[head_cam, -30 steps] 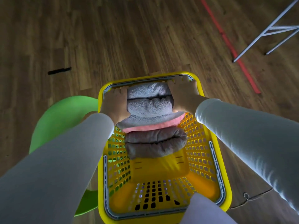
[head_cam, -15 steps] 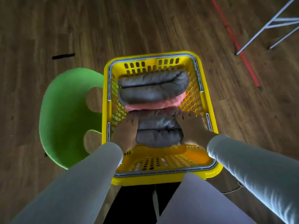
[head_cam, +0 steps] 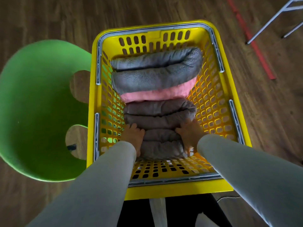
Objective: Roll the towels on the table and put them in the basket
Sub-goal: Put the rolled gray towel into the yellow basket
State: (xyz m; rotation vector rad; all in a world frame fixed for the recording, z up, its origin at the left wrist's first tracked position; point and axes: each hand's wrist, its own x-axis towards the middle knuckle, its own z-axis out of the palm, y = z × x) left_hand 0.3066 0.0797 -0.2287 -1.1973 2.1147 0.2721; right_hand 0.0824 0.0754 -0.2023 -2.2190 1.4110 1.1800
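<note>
A yellow plastic basket (head_cam: 213, 102) stands on the wooden floor and holds several rolled towels side by side. A grey roll (head_cam: 155, 69) lies at the far end, then a pink towel (head_cam: 155, 95), then a brown-grey roll (head_cam: 159, 113). The nearest brown-grey roll (head_cam: 161, 143) sits low in the basket between my hands. My left hand (head_cam: 133, 136) grips its left end with curled fingers. My right hand (head_cam: 190, 135) grips its right end. Both my grey sleeves reach down into the basket.
A green plastic chair (head_cam: 41, 112) stands right against the basket's left side. A red tape line (head_cam: 252, 41) and white metal legs (head_cam: 278, 15) are on the floor at the far right. A thin cable (head_cam: 229, 197) lies near the basket's near right corner.
Both hands left the far grey roll and came back to the near end of the basket, where they now hold the nearest roll. The view has moved closer over the basket.
</note>
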